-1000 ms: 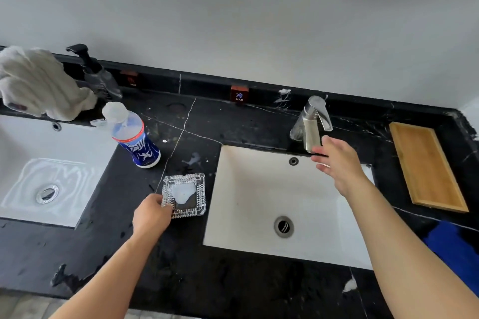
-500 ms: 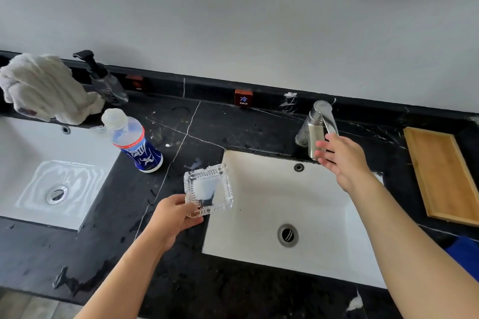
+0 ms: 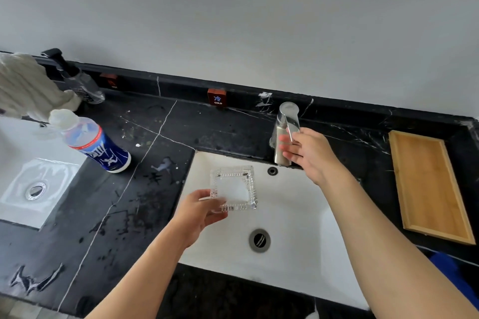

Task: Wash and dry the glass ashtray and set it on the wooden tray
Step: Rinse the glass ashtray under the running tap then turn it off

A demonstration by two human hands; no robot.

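Left hand [image 3: 199, 211] grips glass ashtray [image 3: 234, 188] by its near-left corner, held over the sink [image 3: 298, 215], frame centre. Right hand [image 3: 309, 154] loosely curled on tap [image 3: 285, 132]; no water visible. Washing not started. Wooden tray [image 3: 427, 184] at right sits bare.

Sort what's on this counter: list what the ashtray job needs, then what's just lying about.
Needed: glass ashtray held in left hand; faucet under right hand; right sink; wooden tray; probably the white towel.

Lying about: plastic bottle, pump dispenser, left sink.
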